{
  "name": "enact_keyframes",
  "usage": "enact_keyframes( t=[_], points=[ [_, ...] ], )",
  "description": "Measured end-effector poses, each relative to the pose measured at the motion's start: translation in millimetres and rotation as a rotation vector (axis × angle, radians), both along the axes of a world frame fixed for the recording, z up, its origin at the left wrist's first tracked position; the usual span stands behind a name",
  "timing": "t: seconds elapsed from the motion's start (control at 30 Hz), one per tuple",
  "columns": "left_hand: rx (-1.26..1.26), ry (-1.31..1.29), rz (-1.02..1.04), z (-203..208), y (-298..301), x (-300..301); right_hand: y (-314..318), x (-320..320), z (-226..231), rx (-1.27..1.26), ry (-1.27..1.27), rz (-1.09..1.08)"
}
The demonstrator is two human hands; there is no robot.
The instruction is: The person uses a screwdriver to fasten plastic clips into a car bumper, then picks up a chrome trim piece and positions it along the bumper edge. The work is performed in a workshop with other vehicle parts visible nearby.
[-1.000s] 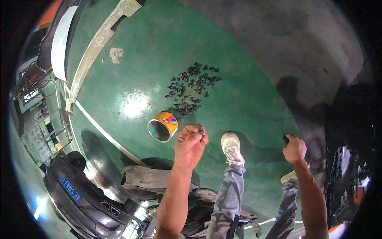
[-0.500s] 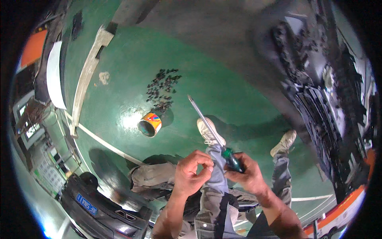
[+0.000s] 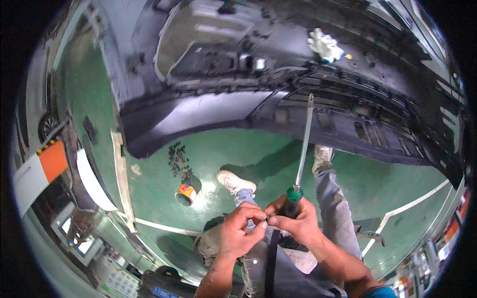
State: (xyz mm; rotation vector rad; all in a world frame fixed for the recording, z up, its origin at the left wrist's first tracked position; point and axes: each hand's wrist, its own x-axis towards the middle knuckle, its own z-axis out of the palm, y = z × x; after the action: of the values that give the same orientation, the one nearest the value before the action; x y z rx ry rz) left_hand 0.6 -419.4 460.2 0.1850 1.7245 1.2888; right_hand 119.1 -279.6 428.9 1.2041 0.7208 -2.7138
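My right hand point(image 3: 300, 223) is closed round the green handle of a screwdriver point(image 3: 304, 149). Its long metal shaft points up and away, the tip overlapping a large dark car-body panel point(image 3: 198, 109) in the picture. Thumb and forefinger of my left hand point(image 3: 239, 232) pinch a small dark piece point(image 3: 267, 219), too small to name. My right thumb and fingertip meet the same piece from the other side, so both hands are nearly touching, in front of my lap.
An orange-and-yellow can point(image 3: 186, 194) lies tipped on the green floor, small dark bits point(image 3: 179, 161) strewn beyond it. White gloves point(image 3: 324, 45) rest on the dark panel. A pale strip point(image 3: 121, 181) and a white curved panel point(image 3: 94, 181) are at left.
The view has swung toward the dark panel, which now spans the top. My hands have come together at the small piece, and the screwdriver has tilted from leaning left to nearly upright.
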Motion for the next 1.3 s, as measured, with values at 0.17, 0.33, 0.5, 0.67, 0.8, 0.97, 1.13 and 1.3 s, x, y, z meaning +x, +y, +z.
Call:
enact_keyframes(
  t=[0.17,0.33,0.5,0.67,0.8,0.97,1.13,1.3],
  points=[
    [0.086,-0.046,-0.059,13.6,94.7,33.9,86.0,50.4,17.9,0.046,0.034,-0.113],
    [0.162,-0.218,-0.035,14.1,152.6,58.7,137.7,87.9,41.4,-0.003,0.004,-0.245],
    [0.242,-0.527,0.106,-11.6,190.5,65.6,174.4,107.3,48.9,0.286,-0.151,-0.031],
    [0.279,-0.726,0.328,-45.9,223.3,36.6,207.3,137.3,64.0,0.524,-0.275,0.196],
    [0.287,-0.726,0.468,-58.6,254.5,14.1,230.2,156.6,69.0,0.715,-0.194,0.324],
    [0.231,-0.776,0.541,-57.4,281.4,29.2,249.5,179.0,58.9,0.746,-0.149,0.318],
    [0.283,-0.799,0.549,-55.3,313.1,60.6,285.9,212.7,47.4,0.700,-0.126,0.313],
    [0.273,-0.770,0.577,-57.7,363.1,115.4,340.4,271.5,32.5,0.568,-0.095,0.291]
  ],
)
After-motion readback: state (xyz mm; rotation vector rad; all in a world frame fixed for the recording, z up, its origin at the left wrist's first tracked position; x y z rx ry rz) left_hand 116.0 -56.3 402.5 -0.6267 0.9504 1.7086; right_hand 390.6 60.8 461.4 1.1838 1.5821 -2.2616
